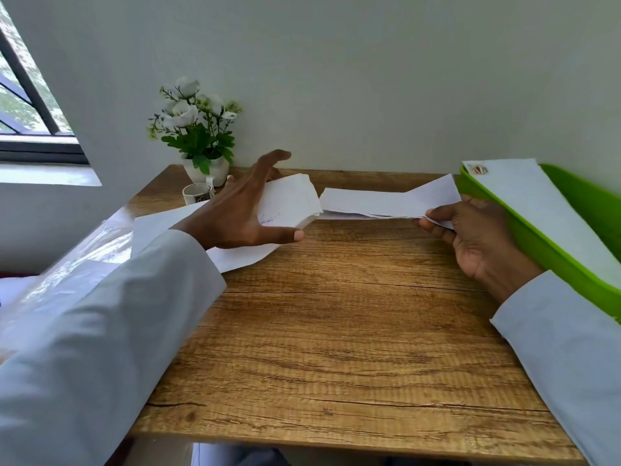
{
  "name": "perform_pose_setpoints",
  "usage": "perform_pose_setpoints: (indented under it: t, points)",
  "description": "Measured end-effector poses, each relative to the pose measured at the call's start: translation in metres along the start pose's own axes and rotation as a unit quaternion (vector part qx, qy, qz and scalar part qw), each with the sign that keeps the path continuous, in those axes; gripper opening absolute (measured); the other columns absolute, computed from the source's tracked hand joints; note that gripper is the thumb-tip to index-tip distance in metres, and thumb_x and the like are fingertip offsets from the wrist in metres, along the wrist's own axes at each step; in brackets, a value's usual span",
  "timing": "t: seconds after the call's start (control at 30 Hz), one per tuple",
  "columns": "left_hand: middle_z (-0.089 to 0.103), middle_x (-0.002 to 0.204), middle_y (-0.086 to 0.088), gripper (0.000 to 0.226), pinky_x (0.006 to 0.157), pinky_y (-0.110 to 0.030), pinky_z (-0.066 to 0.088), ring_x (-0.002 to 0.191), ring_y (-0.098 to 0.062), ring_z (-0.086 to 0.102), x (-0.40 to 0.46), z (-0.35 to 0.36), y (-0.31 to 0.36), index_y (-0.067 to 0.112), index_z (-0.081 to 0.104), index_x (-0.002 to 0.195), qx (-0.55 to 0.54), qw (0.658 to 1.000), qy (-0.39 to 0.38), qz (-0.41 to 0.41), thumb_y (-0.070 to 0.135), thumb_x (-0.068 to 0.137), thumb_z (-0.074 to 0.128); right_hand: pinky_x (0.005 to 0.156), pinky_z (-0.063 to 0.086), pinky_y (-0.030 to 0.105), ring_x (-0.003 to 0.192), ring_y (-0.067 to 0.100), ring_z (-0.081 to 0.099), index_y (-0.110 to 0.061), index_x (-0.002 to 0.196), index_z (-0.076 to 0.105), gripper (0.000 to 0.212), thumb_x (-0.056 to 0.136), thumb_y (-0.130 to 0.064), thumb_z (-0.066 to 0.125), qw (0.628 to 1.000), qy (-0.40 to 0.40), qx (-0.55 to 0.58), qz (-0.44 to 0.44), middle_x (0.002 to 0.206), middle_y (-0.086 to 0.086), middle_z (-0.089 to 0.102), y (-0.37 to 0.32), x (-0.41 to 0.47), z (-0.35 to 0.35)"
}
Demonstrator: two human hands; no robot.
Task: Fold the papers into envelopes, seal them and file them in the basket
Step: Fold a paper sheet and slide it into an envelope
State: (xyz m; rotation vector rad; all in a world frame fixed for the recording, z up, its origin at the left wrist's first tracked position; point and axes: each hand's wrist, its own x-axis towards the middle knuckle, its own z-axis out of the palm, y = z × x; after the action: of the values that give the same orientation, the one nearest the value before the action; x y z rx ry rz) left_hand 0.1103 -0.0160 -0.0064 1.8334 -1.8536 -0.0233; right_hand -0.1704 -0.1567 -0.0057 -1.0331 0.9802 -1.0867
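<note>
Right hand (470,237) pinches the right end of the long folded white paper strip (386,203), long axis left-right above the wooden table (336,314); left hand (242,213), fingers spread, holds nothing over a white paper stack (295,200); green plastic basket (537,243) just beside right hand.

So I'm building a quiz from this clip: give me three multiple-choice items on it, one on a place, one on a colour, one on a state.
1. Where is the flower pot?
A. far left corner of the table
B. in the basket
C. near edge

2. What colour is the basket?
A. blue
B. green
C. red

3. What is the right hand doing?
A. resting flat
B. pinching a folded paper
C. holding a cup

Answers: 1 A, it stands by the wall beside the window; 2 B, its rim is bright green; 3 B, fingers and thumb pinch the paper's near edge.
</note>
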Motion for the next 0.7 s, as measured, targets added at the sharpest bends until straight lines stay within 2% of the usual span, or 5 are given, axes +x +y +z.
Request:
perform_pose_setpoints:
  t: [0.1,0.23,0.37,0.57,0.7]
  points:
    - [0.042,0.144,-0.006,0.118,0.111,-0.059,0.030,0.125,-0.017,0.040,-0.003,0.003,-0.002,0.033,0.007,0.148,0.026,0.999,-0.023,-0.024,0.084,0.056,0.060,0.072,0.061,0.028,0.084,0.021,0.068,-0.005,0.110,0.058,0.030,0.085,0.013,0.060,1.000,-0.023,-0.012,0.000,0.098,0.006,0.063,0.001,-0.002,0.001]
    - [0.020,0.161,-0.001,0.128,0.116,-0.062,0.013,0.144,-0.028,0.026,-0.005,0.011,-0.003,0.035,0.002,0.150,0.069,0.987,-0.128,-0.074,0.098,0.046,0.044,0.066,0.061,0.023,0.080,0.019,0.067,-0.005,0.103,0.060,0.025,0.086,0.013,0.060,0.999,-0.032,-0.018,-0.010,0.098,0.006,0.064,0.001,-0.005,0.002]
    - [0.014,0.163,0.001,0.125,0.118,-0.058,0.012,0.147,-0.029,0.020,-0.005,0.019,-0.003,0.034,0.004,0.151,0.090,0.979,-0.161,-0.090,0.093,0.050,0.048,0.064,0.061,0.022,0.083,0.022,0.068,-0.003,0.113,0.059,0.033,0.084,0.013,0.061,0.999,-0.032,-0.013,-0.011,0.101,0.008,0.064,0.001,-0.004,0.002]
    - [0.012,0.162,0.003,0.117,0.114,-0.067,0.014,0.147,-0.029,0.019,0.001,0.031,0.009,0.037,0.002,0.150,0.123,0.978,-0.159,-0.059,0.089,0.057,0.051,0.070,0.061,0.024,0.085,0.023,0.069,-0.004,0.111,0.059,0.034,0.082,0.014,0.061,1.000,-0.018,0.017,0.007,0.103,0.007,0.063,0.000,-0.002,0.001]
    - [0.007,0.163,0.000,0.120,0.113,-0.070,0.008,0.148,-0.033,0.016,0.003,0.042,0.018,0.038,-0.006,0.150,0.104,0.979,-0.157,-0.082,0.088,0.056,0.050,0.069,0.061,0.024,0.087,0.023,0.067,-0.007,0.107,0.059,0.033,0.081,0.015,0.061,0.999,-0.009,0.032,0.016,0.104,0.006,0.061,-0.002,-0.002,0.000]
